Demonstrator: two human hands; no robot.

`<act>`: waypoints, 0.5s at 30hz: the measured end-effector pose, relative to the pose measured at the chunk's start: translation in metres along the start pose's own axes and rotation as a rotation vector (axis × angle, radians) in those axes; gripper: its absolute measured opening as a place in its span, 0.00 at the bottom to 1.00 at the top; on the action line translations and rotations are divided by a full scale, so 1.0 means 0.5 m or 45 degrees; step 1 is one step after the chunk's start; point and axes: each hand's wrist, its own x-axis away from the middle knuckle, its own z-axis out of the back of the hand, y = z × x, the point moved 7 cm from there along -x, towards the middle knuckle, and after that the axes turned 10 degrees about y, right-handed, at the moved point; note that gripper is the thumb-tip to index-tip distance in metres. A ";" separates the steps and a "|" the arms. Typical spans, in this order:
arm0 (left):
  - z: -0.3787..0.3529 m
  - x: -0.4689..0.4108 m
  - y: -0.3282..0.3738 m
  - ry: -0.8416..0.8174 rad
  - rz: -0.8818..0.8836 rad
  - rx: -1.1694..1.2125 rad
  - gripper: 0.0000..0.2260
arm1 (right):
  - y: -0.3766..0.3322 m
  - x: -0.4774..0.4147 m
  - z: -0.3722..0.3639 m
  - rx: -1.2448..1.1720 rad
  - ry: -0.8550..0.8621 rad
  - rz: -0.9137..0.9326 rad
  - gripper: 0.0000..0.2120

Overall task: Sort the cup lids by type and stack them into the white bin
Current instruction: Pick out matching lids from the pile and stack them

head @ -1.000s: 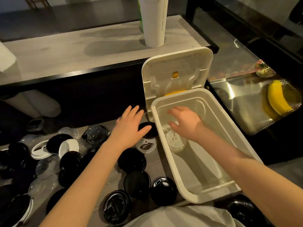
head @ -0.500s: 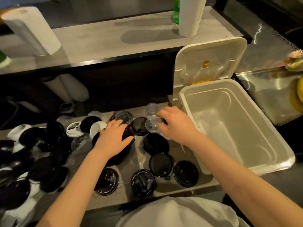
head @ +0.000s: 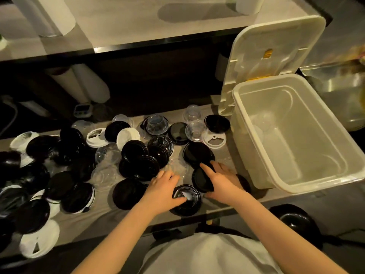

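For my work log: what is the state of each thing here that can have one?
white bin: open, little inside.
bin lid: raised upright.
left hand: grips the flat black lid on the counter.
right hand: holds the tilted black lid.
other lids: loose on the counter, unsorted.

One white bin [head: 246, 151], two hands [head: 164, 186] [head: 223, 180], many lids [head: 198, 154]
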 end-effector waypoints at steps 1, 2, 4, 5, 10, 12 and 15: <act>-0.011 0.001 0.002 -0.047 0.000 0.002 0.31 | 0.001 -0.002 -0.002 -0.010 0.018 -0.003 0.44; -0.021 0.002 0.003 -0.082 -0.001 0.010 0.33 | 0.001 -0.004 -0.002 -0.029 0.039 -0.006 0.44; -0.036 0.005 0.005 -0.127 -0.003 0.019 0.37 | 0.004 -0.009 -0.004 -0.095 0.070 -0.002 0.42; -0.043 0.007 0.006 -0.148 -0.005 0.015 0.39 | 0.007 -0.009 -0.004 -0.150 0.079 -0.001 0.42; -0.071 0.014 0.018 -0.237 -0.021 -0.015 0.47 | 0.044 -0.003 0.015 -0.600 0.150 -0.118 0.42; -0.080 0.013 0.024 -0.247 -0.022 -0.024 0.45 | 0.054 0.002 0.031 -0.821 0.231 -0.191 0.41; -0.085 0.009 0.030 -0.222 0.002 -0.049 0.41 | 0.053 0.004 0.063 -1.019 0.362 -0.223 0.40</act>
